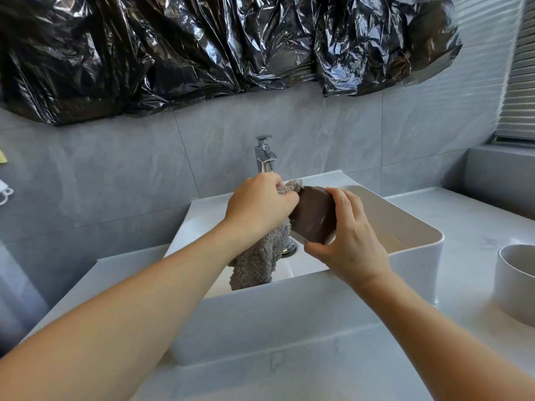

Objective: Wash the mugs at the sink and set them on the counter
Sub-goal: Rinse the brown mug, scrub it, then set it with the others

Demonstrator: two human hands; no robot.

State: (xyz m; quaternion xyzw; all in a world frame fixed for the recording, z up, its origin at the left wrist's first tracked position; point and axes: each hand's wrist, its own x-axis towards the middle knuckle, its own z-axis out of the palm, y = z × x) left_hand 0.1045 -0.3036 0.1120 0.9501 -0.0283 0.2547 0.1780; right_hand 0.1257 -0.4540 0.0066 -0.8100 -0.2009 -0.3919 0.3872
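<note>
Over the middle of the white sink (417, 241), which stands on the tabletop, the right hand (351, 238) has its grip clamped around the base end of a brown mug (314, 215), tipped on its side with the mouth toward the left. The left hand (260, 205) has its grip closed on a grey cloth (260, 259), bunched at the mug's mouth, its tail hanging into the basin. To do this wiping well, the right hand should probably hold firm while the left twists the cloth around inside and along the rim, low over the basin below the tap (265, 154). A white mug (515, 282) stands at the tabletop's right edge.
</note>
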